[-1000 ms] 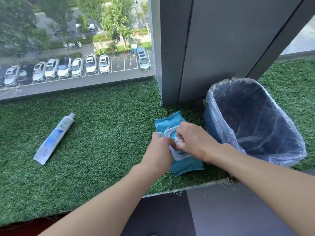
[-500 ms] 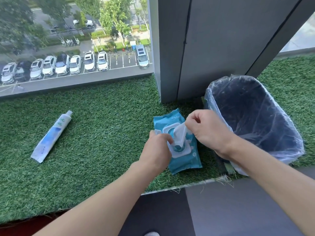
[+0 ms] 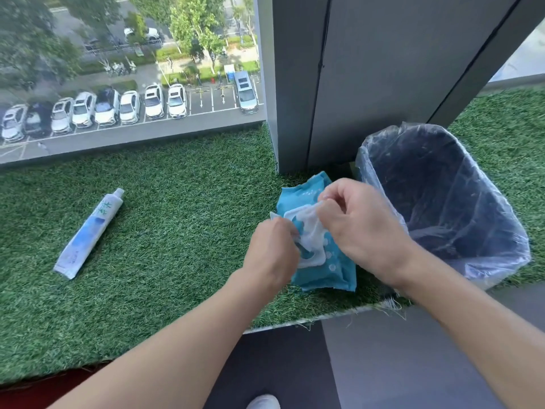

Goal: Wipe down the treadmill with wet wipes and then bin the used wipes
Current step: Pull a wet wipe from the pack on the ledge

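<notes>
Turf-covered ledge by the window. Far left: white-and-blue tube lying flat, well apart from the rest. Left hand: grip curled down on the teal wipes pack at its opening, pack flat on the turf. White wipe stands partly drawn out of the pack. Right hand: grip pinching the wipe's top. Just right of the pack: lined bin.
</notes>
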Demonstrator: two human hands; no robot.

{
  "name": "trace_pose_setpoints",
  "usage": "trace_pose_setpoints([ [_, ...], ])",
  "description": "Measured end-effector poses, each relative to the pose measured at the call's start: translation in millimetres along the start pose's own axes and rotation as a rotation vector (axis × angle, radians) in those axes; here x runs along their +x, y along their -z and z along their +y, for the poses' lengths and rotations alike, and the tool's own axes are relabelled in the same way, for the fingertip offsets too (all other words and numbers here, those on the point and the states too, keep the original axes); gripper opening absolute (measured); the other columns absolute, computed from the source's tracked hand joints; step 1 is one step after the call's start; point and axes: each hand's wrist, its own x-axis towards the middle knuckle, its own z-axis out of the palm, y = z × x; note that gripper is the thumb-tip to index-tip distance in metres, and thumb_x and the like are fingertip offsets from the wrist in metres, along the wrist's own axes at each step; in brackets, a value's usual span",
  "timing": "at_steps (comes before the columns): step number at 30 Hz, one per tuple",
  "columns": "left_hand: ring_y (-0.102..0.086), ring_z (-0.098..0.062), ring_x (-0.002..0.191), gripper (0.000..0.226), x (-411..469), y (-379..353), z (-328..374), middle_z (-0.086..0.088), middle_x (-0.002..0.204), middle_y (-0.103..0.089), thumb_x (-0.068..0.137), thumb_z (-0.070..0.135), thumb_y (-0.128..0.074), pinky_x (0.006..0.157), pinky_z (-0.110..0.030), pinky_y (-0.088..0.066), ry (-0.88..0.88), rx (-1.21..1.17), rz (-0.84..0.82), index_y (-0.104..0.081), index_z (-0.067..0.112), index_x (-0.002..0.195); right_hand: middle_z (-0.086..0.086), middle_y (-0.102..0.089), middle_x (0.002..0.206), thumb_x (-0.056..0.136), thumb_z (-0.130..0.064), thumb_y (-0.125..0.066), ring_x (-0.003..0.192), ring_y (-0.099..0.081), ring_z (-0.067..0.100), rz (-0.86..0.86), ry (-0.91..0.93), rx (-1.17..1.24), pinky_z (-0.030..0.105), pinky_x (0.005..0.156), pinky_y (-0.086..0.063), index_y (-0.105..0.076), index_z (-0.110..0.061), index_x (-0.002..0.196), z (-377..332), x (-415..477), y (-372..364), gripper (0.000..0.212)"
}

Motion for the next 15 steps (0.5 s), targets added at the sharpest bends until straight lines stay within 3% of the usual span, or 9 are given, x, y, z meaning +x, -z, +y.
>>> trace_pose_setpoints([
  [3,-0.07,-0.032,0.083,0.046,3,1,-1,-0.019,0.114,-0.069,0.087,-0.007,-0.043,0.076,-0.04,-0.061,0.047,-0.04,-0.001,-0.072,0.012,0.116,-0.006,-0.049,0.06,0.089,-0.005,-0.056,0.048,-0.038,0.001,0.088,0.002,0.116,0.019,0.046,-0.033,-0.056,-0.005,0.074,-3,6,1,0.015],
  [7,-0.07,-0.032,0.084,0.042,2,7,3,-0.015,0.104,-0.07,0.086,-0.01,-0.041,0.076,-0.044,-0.06,0.05,-0.034,-0.041,-0.071,0.017,0.096,0.001,-0.059,0.073,0.08,-0.022,-0.049,0.065,-0.05,0.011,0.184,0.048,0.177,0.034,0.057,-0.043,-0.058,-0.006,0.079,-8,21,13,0.018],
  [9,-0.068,-0.034,0.091,0.048,2,8,6,-0.016,0.116,-0.065,0.085,-0.01,-0.039,0.081,-0.046,-0.058,0.046,-0.039,-0.057,-0.07,0.016,0.11,0.005,-0.071,0.085,0.082,-0.021,-0.045,0.076,-0.065,0.019,0.153,0.001,0.284,0.042,0.067,-0.052,-0.058,-0.002,0.082,-12,29,16,0.023],
  [11,-0.067,-0.033,0.099,0.056,4,9,8,-0.017,0.133,-0.057,0.087,-0.01,-0.039,0.087,-0.046,-0.057,0.039,0.003,-0.064,-0.066,0.018,0.127,0.008,-0.072,0.078,0.091,-0.009,-0.037,0.083,-0.072,0.034,0.156,0.023,0.517,0.047,0.068,-0.057,-0.049,-0.001,0.079,-21,34,20,0.018],
  [13,-0.067,-0.031,0.099,0.055,4,10,9,-0.017,0.138,-0.054,0.088,-0.009,-0.04,0.088,-0.045,-0.056,0.036,0.016,-0.064,-0.064,0.018,0.13,0.002,-0.058,0.066,0.094,-0.006,-0.03,0.078,-0.071,0.035,0.31,0.027,0.521,0.036,0.057,-0.055,-0.041,-0.009,0.082,-29,39,27,0.016],
  [15,-0.068,-0.032,0.096,0.051,4,12,7,-0.018,0.135,-0.057,0.087,-0.009,-0.04,0.083,-0.041,-0.057,0.04,0.0,-0.062,-0.066,0.015,0.125,0.005,-0.044,0.07,0.096,-0.008,-0.03,0.061,-0.055,0.024,0.357,-0.032,0.37,0.029,0.051,-0.041,-0.04,-0.012,0.089,-22,39,29,0.013],
])
